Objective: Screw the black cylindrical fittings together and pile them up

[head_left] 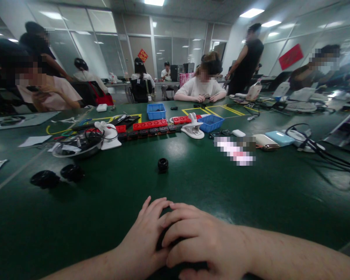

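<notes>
While my hands meet at the near edge of the green tabletop (251,186), my right hand (204,243) lies curled over the fingers of my left hand (144,239). Both are half closed about a dark shape (162,243) I cannot identify, and whether either grips it I cannot tell. A small black round part (163,165) stands alone just beyond them. Farther off lie black caps (45,179), red power strips (150,124), white clamps (194,128) and blue baskets (156,111), with a seated person (201,87) opposite.
</notes>
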Available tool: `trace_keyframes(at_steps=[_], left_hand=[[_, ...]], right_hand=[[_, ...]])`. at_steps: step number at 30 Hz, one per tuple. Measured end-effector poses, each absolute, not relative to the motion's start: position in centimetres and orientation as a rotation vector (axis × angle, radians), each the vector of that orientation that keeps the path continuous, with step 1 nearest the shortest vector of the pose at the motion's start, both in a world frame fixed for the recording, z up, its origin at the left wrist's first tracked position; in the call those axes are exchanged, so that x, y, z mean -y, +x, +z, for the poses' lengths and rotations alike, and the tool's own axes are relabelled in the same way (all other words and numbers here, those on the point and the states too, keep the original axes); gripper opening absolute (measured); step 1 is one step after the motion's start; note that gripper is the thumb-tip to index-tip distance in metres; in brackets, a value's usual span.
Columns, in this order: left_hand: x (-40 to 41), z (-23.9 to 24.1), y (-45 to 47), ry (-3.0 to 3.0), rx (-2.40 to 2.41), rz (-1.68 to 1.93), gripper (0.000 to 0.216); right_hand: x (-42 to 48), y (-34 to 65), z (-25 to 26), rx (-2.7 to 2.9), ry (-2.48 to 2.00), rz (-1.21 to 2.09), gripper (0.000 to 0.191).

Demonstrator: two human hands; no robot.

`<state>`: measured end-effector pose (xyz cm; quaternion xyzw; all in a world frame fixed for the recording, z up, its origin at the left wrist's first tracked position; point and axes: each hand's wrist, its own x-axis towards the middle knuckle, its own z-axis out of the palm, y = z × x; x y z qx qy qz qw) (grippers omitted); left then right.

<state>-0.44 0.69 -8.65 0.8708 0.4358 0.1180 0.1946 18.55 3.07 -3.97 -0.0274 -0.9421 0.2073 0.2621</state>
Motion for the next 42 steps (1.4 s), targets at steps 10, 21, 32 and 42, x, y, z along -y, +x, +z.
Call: trace_keyframes(at_steps=[10,21,32,42], left_hand=[[-0.7,-8.4,-0.4,2.425,-1.226,0.334,0.061],[-0.8,-8.6,-0.5,2.418,-1.231,0.351,0.053],[-0.8,-8.1,-0.3,2.416,-1.239,0.331,0.045],[-0.7,-8.5,-0.3,2.422,-1.240,0.385,0.052]], right_hand=[[-3.2,18.5,-3.5,2.582,-0.695,0.555,0.039],[-3.1,18.4,-3.8,2.678,-0.705,0.604,0.034],[-3.3,18.3,-3.5,2.692,-0.473,0.777,0.026],[-3.4,18.1,-4.3,2.635,-0.243,0.750,0.029]])
